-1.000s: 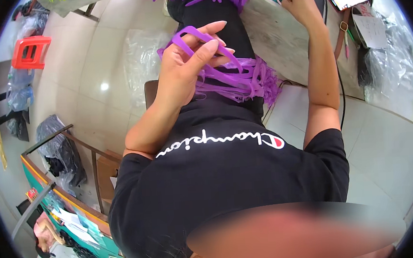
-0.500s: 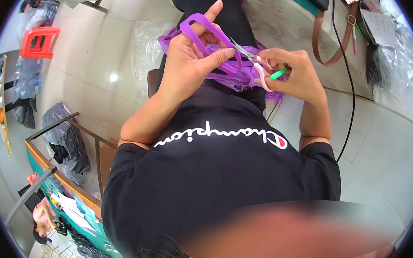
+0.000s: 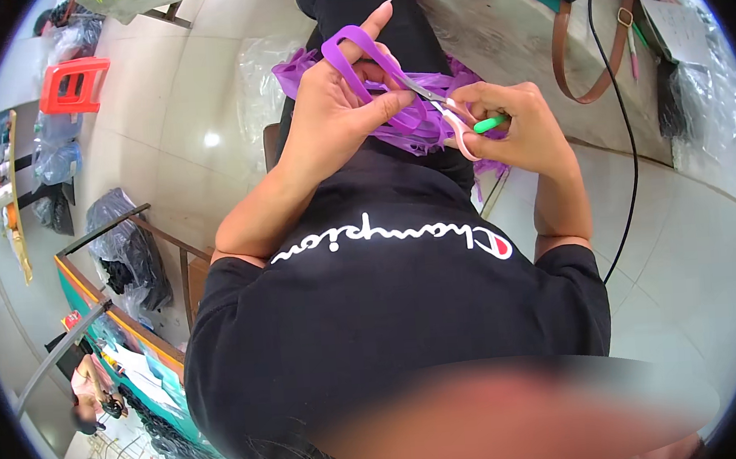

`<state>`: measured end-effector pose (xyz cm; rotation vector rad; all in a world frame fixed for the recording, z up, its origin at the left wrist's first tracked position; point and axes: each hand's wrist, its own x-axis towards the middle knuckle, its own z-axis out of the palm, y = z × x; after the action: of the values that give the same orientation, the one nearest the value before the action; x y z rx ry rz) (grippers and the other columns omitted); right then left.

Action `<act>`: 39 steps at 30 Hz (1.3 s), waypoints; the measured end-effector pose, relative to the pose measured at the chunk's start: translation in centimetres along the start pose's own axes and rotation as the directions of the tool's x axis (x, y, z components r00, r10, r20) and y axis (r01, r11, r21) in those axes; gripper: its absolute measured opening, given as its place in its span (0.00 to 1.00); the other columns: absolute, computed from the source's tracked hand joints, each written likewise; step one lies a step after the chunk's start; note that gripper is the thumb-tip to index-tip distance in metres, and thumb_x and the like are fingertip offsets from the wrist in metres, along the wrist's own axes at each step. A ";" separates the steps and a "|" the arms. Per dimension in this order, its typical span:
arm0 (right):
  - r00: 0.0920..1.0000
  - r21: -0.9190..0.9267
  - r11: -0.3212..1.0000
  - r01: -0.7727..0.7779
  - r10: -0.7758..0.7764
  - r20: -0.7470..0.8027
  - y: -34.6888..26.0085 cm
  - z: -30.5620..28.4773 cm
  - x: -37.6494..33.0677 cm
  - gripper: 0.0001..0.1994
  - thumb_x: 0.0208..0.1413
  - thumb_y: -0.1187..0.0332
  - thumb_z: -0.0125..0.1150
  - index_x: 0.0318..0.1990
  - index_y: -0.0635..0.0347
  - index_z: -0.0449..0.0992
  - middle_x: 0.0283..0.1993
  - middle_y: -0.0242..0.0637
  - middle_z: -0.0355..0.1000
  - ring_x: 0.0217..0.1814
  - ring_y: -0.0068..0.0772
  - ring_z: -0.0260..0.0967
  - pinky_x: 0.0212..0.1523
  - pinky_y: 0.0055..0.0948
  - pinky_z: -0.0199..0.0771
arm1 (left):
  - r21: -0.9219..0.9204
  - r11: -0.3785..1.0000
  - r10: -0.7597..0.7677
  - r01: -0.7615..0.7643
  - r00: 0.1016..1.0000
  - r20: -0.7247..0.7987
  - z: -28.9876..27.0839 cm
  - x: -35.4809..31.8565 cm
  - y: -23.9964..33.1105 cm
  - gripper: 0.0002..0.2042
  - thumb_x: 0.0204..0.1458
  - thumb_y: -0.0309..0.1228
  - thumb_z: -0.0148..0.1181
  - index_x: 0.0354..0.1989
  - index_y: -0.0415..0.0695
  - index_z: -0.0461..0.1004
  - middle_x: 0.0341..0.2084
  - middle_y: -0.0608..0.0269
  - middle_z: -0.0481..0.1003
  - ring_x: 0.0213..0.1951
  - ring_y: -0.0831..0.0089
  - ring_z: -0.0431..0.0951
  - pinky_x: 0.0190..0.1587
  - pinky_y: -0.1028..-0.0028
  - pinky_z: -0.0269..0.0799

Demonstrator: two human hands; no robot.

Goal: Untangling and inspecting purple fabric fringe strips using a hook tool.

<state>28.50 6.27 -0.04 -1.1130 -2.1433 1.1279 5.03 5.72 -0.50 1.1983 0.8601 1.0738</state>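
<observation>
My left hand [image 3: 335, 104] is closed on a flat purple strap [image 3: 349, 35], which loops over the fingers; one finger points up and away. In my right hand [image 3: 525, 130] are scissors [image 3: 462, 138] with pale pink handles. Their metal blades reach left to the strap beside my left thumb; whether they are cutting into it is too small to tell. A green, rounded piece [image 3: 490, 124] also shows at the right hand's fingers, its kind unclear. Beneath both hands, a tangled heap of purple straps [image 3: 417, 142] lies across my black-clad lap.
A worktable [image 3: 491, 42] stands at the far right, with a brown strap [image 3: 563, 71] and a black cable [image 3: 625, 126] hanging from it. To the left are a red plastic stool [image 3: 73, 86] and a metal-framed table [image 3: 127, 319]. Another person [image 3: 91, 389] is at the lower left.
The right hand and scissors have shifted slightly left, bringing the blades closer to the left thumb. The left hand keeps its hold on the strap, nearly still.
</observation>
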 end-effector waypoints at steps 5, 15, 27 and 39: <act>0.999 0.027 0.999 0.042 -0.042 -0.020 0.5 0.2 0.1 0.17 0.34 0.73 0.66 0.38 0.63 0.76 0.21 0.31 0.67 0.22 0.19 0.66 0.27 0.17 0.67 | 0.012 1.000 -0.005 0.004 1.000 0.028 0.1 0.1 -0.4 0.37 0.43 0.16 0.64 0.65 0.38 0.54 0.35 0.68 0.67 0.38 0.82 0.70 0.40 0.83 0.69; 0.999 0.002 0.999 0.045 -0.045 0.002 0.1 0.0 0.2 0.17 0.35 0.74 0.66 0.38 0.63 0.76 0.21 0.32 0.70 0.22 0.22 0.69 0.27 0.18 0.68 | 0.019 0.998 -0.056 0.055 0.997 0.056 0.5 -0.1 -0.1 0.38 0.43 0.16 0.64 0.65 0.39 0.53 0.35 0.69 0.65 0.38 0.82 0.70 0.41 0.81 0.69; 0.997 -0.002 0.997 0.071 -0.071 -0.030 0.5 0.1 0.1 0.17 0.35 0.74 0.66 0.39 0.64 0.76 0.22 0.34 0.72 0.23 0.22 0.70 0.28 0.18 0.69 | 0.041 0.995 -0.093 0.089 0.991 0.096 1.3 -0.2 -0.3 0.38 0.45 0.16 0.62 0.66 0.41 0.52 0.36 0.70 0.64 0.38 0.82 0.71 0.41 0.81 0.69; 0.989 0.052 0.997 0.052 -0.044 -0.138 1.1 -0.4 -0.4 0.19 0.36 0.77 0.64 0.41 0.67 0.75 0.24 0.35 0.75 0.26 0.19 0.72 0.30 0.17 0.71 | -0.017 0.998 -0.067 0.068 0.994 0.086 1.5 0.1 -0.1 0.39 0.45 0.16 0.63 0.67 0.44 0.51 0.36 0.70 0.64 0.36 0.81 0.69 0.41 0.81 0.70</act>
<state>29.51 6.56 -0.75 -1.0760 -2.0105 1.0515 6.49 5.38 -0.33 1.1819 0.8166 0.9681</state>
